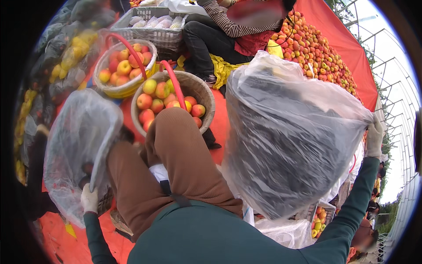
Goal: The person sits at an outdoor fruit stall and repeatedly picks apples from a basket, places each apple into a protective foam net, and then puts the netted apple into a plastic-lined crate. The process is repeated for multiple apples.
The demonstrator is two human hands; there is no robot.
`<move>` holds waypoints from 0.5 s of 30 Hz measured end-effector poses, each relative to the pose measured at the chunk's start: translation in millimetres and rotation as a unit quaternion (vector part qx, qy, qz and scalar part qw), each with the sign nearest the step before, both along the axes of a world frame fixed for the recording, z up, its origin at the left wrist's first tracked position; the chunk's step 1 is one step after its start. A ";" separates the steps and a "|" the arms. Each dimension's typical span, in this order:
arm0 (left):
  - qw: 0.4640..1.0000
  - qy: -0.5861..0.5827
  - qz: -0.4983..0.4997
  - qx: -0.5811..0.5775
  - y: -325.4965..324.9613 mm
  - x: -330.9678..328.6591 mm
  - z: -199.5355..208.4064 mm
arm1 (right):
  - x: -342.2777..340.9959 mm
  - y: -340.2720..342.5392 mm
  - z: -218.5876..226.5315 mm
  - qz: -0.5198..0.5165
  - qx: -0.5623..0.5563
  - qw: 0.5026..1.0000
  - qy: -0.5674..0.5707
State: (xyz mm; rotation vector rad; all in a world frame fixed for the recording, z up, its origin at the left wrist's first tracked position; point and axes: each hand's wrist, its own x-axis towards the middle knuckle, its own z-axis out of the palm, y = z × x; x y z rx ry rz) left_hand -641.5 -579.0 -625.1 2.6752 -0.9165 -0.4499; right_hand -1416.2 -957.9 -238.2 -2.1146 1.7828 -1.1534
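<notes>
The white-gloved left hand (89,199) pinches a clear plastic bag (77,132); the white-gloved right (375,136) grips a dark-grey plastic bag (285,143), which tugging might tear.

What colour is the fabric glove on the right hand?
The fabric glove is off-white, best seen in the head view.

Two red-handled baskets (200,90) of apples (162,90) stand at upper left of centre, below a gray plastic crate (149,36) of foam-netted fruit (159,22). A person (206,42) in striped sleeves sits at top centre; an apple heap (323,53) borders red sheeting (327,20), upper right.
</notes>
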 end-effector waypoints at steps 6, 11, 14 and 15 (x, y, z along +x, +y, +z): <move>1.000 0.018 0.018 -0.009 -5.6 -5.1 4.8 | -17.9 18.4 -141.0 0.025 0.026 0.978 0.208; 0.998 0.068 -0.001 0.005 -9.3 -5.7 22.6 | 29.6 21.2 -162.7 0.081 0.196 0.977 0.027; 0.963 -0.147 -0.205 -0.099 -16.0 3.3 25.4 | 31.1 22.1 -150.7 0.062 0.210 0.973 0.077; 0.961 -0.128 -0.213 -0.120 -36.6 -6.1 50.3 | 34.3 21.7 -145.2 0.077 0.216 0.972 0.055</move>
